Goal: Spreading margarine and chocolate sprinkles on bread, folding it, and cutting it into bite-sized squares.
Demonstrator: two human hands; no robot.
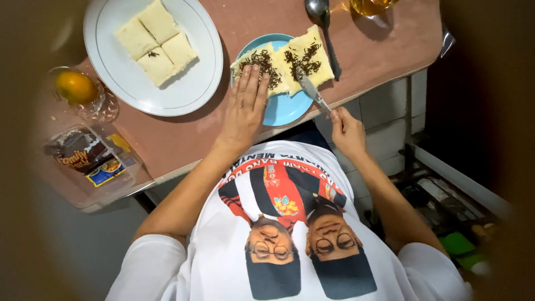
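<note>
Head view: left hand (246, 106) lies open and flat on a sprinkle-topped bread slice (257, 66) on the blue plate (284, 108) at upper centre. Right hand (346, 129) grips a knife (310, 89), blade on the neighbouring slice (308, 58). White plate (192, 83) upper left on the worktop (167, 139).

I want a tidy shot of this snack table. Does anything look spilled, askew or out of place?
Mostly tidy. One stray bit of chocolate sprinkles lies on the plain bread squares on the white plate. The blue plate sits close to the table edge. The left hand presses one sprinkled slice; the right hand holds a knife on the other.
</note>
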